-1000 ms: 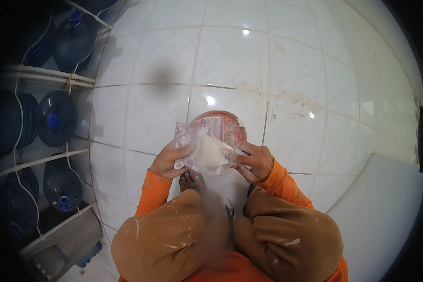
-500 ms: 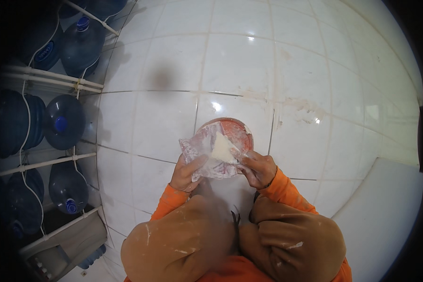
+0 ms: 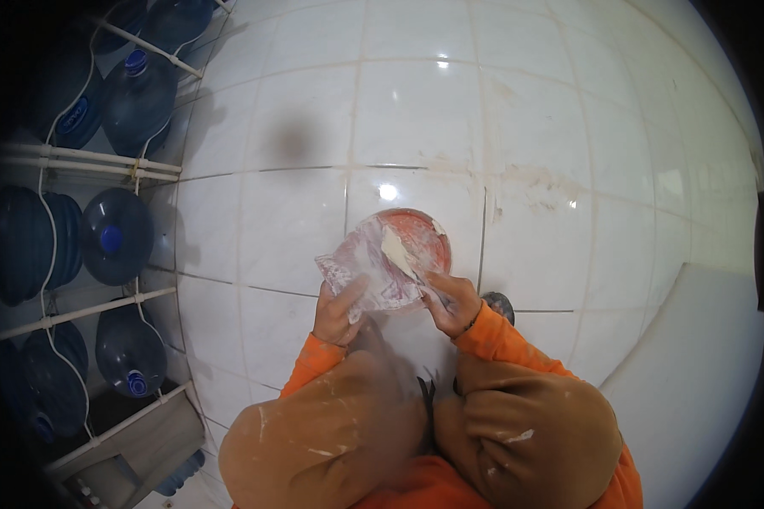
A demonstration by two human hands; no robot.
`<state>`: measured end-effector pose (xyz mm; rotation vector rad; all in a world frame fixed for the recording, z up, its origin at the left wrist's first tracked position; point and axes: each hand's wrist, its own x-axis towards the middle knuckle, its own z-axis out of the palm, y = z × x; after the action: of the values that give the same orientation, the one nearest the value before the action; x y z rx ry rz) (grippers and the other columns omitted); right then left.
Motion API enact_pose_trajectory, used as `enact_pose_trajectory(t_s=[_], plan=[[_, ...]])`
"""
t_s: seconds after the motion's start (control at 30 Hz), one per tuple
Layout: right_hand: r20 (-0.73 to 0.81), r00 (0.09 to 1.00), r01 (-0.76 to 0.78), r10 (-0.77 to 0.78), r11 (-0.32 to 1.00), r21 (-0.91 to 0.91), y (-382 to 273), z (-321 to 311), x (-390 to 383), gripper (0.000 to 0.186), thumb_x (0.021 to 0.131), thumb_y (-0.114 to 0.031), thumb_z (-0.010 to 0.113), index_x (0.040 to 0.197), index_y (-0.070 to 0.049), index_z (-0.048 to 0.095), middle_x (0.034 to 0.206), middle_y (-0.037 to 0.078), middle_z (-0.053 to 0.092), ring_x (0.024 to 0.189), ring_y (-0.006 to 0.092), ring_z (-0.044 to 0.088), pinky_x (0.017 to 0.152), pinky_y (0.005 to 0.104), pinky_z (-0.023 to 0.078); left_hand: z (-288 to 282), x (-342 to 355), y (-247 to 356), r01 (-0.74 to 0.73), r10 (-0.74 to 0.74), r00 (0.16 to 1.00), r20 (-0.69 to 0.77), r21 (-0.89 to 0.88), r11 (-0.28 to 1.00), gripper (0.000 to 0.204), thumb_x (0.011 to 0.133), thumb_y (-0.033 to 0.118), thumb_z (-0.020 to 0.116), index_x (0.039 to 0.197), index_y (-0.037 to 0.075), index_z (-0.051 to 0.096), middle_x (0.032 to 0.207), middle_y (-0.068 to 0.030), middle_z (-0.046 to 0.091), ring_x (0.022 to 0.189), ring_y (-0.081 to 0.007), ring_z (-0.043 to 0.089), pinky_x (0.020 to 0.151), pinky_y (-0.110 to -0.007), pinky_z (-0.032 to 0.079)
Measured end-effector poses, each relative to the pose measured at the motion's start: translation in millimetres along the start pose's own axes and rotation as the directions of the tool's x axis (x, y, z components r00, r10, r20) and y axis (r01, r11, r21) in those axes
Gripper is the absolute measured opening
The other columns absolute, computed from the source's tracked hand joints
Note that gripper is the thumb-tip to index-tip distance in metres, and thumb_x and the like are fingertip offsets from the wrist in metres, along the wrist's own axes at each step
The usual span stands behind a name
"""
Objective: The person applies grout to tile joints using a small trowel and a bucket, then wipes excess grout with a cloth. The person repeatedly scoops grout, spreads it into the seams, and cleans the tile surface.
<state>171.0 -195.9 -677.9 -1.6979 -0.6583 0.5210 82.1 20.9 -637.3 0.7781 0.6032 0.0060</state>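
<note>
A clear plastic bag (image 3: 361,259), dusted white inside, is held over a reddish round tub (image 3: 429,236) on the tiled floor. Cream-white powder (image 3: 394,251) shows as a narrow strip in the bag's mouth. My left hand (image 3: 338,312) is closed on the bag's near left side, thumb on top. On the near right edge, my right hand (image 3: 452,304) pinches the plastic between thumb and fingers. White dust coats the fingers. The bag covers the left part of the tub, so most of what the tub holds is hidden.
Blue water jugs (image 3: 117,236) lie on a white rack (image 3: 102,312) along the left. Pale smears (image 3: 539,191) mark the floor tiles beyond the tub. A white raised slab (image 3: 679,365) stands at the right. My bent knees flank the tub's near side.
The bag's mouth has narrowed, and the broad patch of powder is now a thin strip. My right hand has moved slightly left. A dark shoe tip shows beside my right wrist.
</note>
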Motion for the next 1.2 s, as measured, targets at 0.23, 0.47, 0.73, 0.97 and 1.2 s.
enact_pose_trajectory(t_s=[0.23, 0.47, 0.73, 0.97, 1.2], plan=[[0.049, 0.928, 0.373, -0.37, 0.914, -0.16, 14, 25, -5, 0.033, 0.1, -0.015, 0.059, 0.131, -0.004, 0.065, 0.091, 0.018, 0.072, 0.072, 0.0309, 0.069, 0.07, 0.0369, 0.056, -5, 11, -2, -0.253, 0.25, 0.967, 0.037, 0.169, 0.953, 0.056, 0.098, 0.003, 0.061, 0.149, -0.003, 0.041, 0.138, -0.0133, 0.058, 0.125, -0.0247, 0.06, 0.104, -0.04, 0.05], [0.341, 0.849, -0.494, 0.405, 0.374, 0.785, 11, -7, 1, 0.036, 0.108, -0.026, 0.051, 0.138, -0.01, 0.061, 0.078, 0.001, 0.055, 0.048, 0.0086, 0.046, 0.043, 0.0241, 0.037, -32, 2, 0, -0.072, 0.068, 0.995, -0.074, -0.054, 0.996, 0.051, 0.1, 0.009, 0.06, 0.148, 0.0, 0.044, 0.134, -0.0122, 0.06, 0.122, -0.0219, 0.061, 0.1, -0.038, 0.053], [0.065, 0.998, 0.026, -0.028, 0.999, 0.033, 27, 9, -7, 0.035, 0.103, -0.02, 0.056, 0.134, -0.006, 0.063, 0.101, 0.019, 0.07, 0.09, 0.0381, 0.069, 0.08, 0.0421, 0.055, -57, 11, -41, -0.07, 0.075, 0.997, -0.007, 0.274, 0.959, 0.051, 0.093, -0.003, 0.062, 0.142, -0.002, 0.051, 0.132, -0.0139, 0.062, 0.125, -0.0251, 0.059, 0.109, -0.039, 0.047], [0.141, 0.968, -0.179, 0.209, 0.964, -0.199, 30, -9, -24, 0.041, 0.101, -0.028, 0.059, 0.136, -0.007, 0.061, 0.116, 0.021, 0.071, 0.102, 0.0437, 0.069, 0.087, 0.0468, 0.055, -57, 1, 25, -0.358, 0.392, 0.907, -0.153, 0.209, 0.91, 0.04, 0.098, 0.008, 0.063, 0.136, -0.002, 0.055, 0.125, -0.0155, 0.065, 0.111, -0.0253, 0.066, 0.096, -0.04, 0.054], [-0.147, 0.94, -0.339, 0.307, 0.804, -0.488, 42, -75, 1, 0.047, 0.1, -0.03, 0.059, 0.144, -0.013, 0.052, 0.114, 0.015, 0.07, 0.103, 0.0384, 0.067, 0.087, 0.0451, 0.056, -49, 4, 2, -0.085, 0.144, 0.968, -0.204, 0.274, 0.958, 0.031, 0.103, 0.023, 0.061, 0.124, 0.0, 0.057, 0.095, -0.0051, 0.067, 0.07, -0.013, 0.063, 0.049, -0.028, 0.045]])
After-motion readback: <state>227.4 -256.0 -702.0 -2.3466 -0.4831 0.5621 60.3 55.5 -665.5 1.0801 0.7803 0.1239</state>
